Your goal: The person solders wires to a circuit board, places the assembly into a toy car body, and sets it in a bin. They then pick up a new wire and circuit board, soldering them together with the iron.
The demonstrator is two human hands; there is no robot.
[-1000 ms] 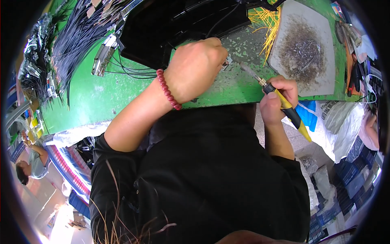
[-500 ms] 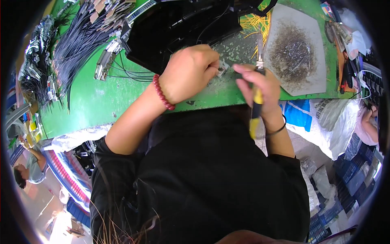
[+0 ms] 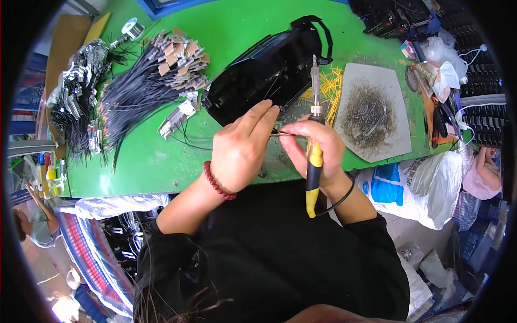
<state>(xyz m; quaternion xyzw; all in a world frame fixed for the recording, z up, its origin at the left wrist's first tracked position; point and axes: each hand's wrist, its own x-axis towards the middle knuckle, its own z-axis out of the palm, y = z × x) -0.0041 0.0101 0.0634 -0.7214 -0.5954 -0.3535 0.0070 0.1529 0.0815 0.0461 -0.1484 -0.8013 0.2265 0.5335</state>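
Observation:
A soldering iron (image 3: pixel 314 156) with a yellow and black handle stands nearly upright in my right hand (image 3: pixel 321 144), its metal tip pointing away from me. The thumb and forefinger of that hand also pinch the end of a thin black wire (image 3: pixel 278 133). The wire runs across to my left hand (image 3: pixel 243 141), whose fingers are closed over it; the left thumb is mostly hidden. Just beyond both hands lies a black plastic housing (image 3: pixel 242 81). Left of my left hand, a silvery connector piece (image 3: pixel 177 118) with black leads rests on the green table (image 3: pixel 145 172).
Bundles of black wires (image 3: pixel 134 102) and silvery parts (image 3: pixel 78 97) lie at the left, near a solder spool (image 3: pixel 132 28). Yellow wires (image 3: pixel 331 86) lie beside a grey, dirt-stained board (image 3: pixel 401 124). Hand tools (image 3: pixel 440 121) are at the right edge. Other people sit at both sides.
The view has shifted, showing more of the table's far side. My right hand has closed in on the left, and a black wire now shows between them. The soldering iron stays in my right hand.

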